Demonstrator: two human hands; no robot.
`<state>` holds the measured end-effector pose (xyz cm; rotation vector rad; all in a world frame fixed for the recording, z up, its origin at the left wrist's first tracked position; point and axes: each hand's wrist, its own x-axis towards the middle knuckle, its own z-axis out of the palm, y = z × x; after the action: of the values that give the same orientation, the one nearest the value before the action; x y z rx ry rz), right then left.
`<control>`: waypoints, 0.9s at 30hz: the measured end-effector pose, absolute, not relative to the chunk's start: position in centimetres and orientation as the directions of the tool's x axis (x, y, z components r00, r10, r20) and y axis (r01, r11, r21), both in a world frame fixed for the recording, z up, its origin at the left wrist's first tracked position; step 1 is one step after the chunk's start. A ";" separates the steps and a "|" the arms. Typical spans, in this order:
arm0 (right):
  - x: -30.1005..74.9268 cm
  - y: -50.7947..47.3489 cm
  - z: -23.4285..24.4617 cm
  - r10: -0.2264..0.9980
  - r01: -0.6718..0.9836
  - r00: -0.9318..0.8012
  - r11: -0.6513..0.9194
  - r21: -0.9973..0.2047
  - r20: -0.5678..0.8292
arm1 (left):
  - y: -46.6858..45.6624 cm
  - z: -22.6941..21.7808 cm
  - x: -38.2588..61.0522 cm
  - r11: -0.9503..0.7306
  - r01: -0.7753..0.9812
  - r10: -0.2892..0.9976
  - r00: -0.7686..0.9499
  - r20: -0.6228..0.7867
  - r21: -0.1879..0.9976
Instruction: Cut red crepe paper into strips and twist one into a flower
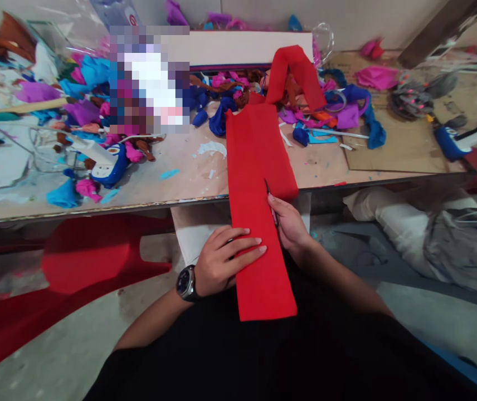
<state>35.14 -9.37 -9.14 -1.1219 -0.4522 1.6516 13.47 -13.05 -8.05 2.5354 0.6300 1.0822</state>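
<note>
A long piece of red fabric (255, 161) runs from the worktable down over its front edge to my lap. My left hand (222, 257) holds its left side, fingers lying across the top and the thumb hidden beneath. On the right side, my right hand (289, 223) grips a pair of scissors (274, 216), whose dark blade tip shows at a slit in the fabric. Most of the scissors is hidden by my fingers and the cloth. Right of the slit, a shorter flap of the fabric hangs at the table edge. A folded red strip (291, 67) lies behind it.
Colourful fabric scraps (83, 111) are heaped along the worktable (180, 172). A blue-and-white tool (111, 164) lies left, and a similar one (451, 142) right, by a cardboard sheet (389, 147). A red chair (88, 250) stands left; another person's leg (389, 217) is at right.
</note>
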 end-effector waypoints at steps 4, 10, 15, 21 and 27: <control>35.2 -9.2 -9.3 0.888 -0.552 -0.020 -0.393 -0.735 -0.460 | -13.1 -7.8 13.5 -0.852 0.250 0.507 0.617 0.602 0.461; 35.4 -8.9 -9.5 0.896 -0.540 -0.009 -0.379 -0.752 -0.445 | -13.4 -7.4 13.6 -0.851 0.229 0.502 0.618 0.605 0.472; 35.2 -8.8 -9.5 0.898 -0.560 0.002 -0.363 -0.744 -0.440 | -13.5 -7.3 13.6 -0.852 0.235 0.501 0.620 0.603 0.468; 35.2 -8.9 -9.3 0.901 -0.567 -0.029 -0.371 -0.735 -0.433 | -13.6 -7.4 13.5 -0.851 0.241 0.503 0.631 0.591 0.467; 35.2 -9.1 -9.1 0.887 -0.542 -0.038 -0.406 -0.736 -0.461 | -13.6 -7.4 13.4 -0.845 0.242 0.511 0.625 0.590 0.476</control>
<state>35.20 -9.10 -9.09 -1.1226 -0.4443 1.6746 13.42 -13.58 -7.44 2.4987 0.6028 1.0662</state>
